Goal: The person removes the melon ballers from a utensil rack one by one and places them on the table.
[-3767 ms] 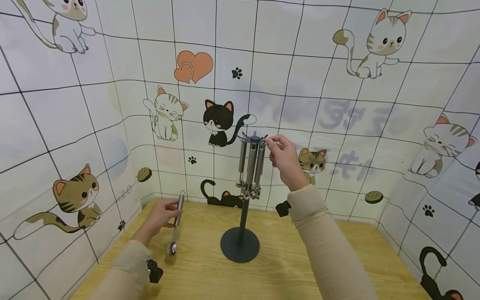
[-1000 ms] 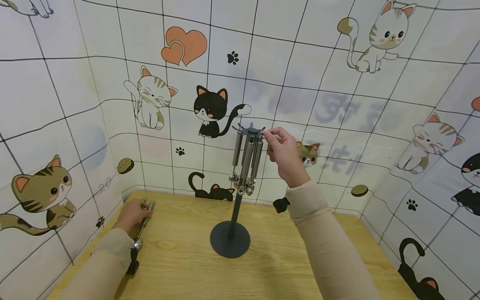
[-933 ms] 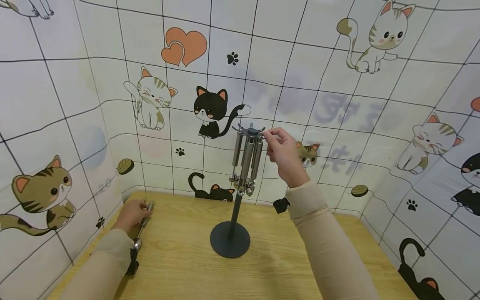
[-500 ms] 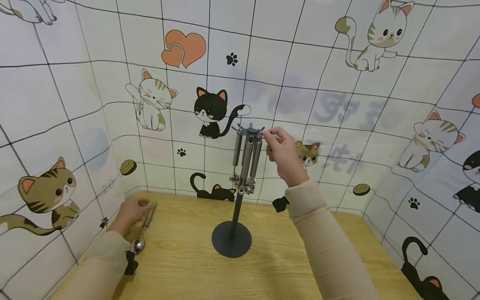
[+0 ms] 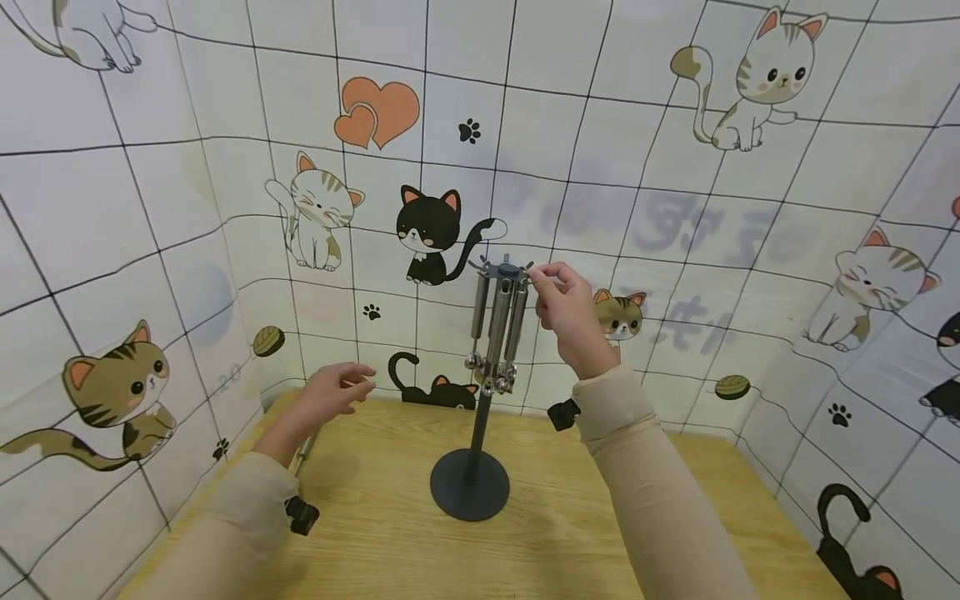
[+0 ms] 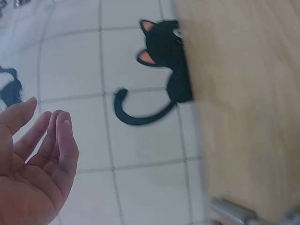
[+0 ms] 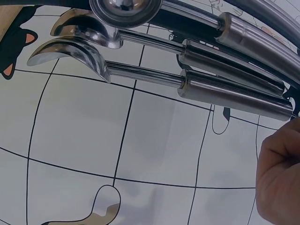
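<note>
A dark grey utensil stand with a round base stands upright on the table. Several shiny metal scoops hang from its hooks, and their bowls and thick handles show close up in the right wrist view, including the lowest scoop. At the stand's top right, my right hand pinches a hook between thumb and forefinger; the fingertips are cut off in the right wrist view. My left hand hovers left of the stand, fingers loosely bent and holding nothing. Behind its wrist lies a separate metal scoop, mostly hidden by the sleeve.
The wooden table meets cat-printed, tile-patterned walls at the back and both sides. Black wrist cameras sit on both forearms, such as the left one.
The left hand has carried the loose scoop leftward, laid it at the table's left side, let go, and moved back up and right. The right hand stays on the stand's hook.
</note>
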Demonstrator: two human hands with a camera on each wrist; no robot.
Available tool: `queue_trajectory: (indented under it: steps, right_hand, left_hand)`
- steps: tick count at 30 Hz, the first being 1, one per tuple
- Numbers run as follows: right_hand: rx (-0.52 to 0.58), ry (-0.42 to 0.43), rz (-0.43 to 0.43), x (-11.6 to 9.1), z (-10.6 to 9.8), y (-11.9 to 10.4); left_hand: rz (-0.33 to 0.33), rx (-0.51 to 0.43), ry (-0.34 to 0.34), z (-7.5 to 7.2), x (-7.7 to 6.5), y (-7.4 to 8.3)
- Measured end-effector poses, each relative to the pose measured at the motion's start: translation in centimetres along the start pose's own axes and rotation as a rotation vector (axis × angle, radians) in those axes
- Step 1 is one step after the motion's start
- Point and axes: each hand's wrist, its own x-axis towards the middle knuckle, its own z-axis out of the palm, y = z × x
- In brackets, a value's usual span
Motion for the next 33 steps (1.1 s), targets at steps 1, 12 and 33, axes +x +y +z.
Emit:
queue_trajectory:
  steps: [1,12,33]
  right_hand:
    - [0.001,-0.003,0.001,0.0,0.0,0.0]
    - [0.004,0.002,0.004,-0.4,0.0,-0.2]
    - [0.014,-0.023,-0.010,-0.1,0.0,0.0]
  left_hand:
    - [0.012,-0.007,-0.003,0.4,0.2,0.8]
    - [0.182,-0.059,0.000,4.7,2.6,8.6]
    - [0.275,-0.172,0.133,8.5,6.5,15.7]
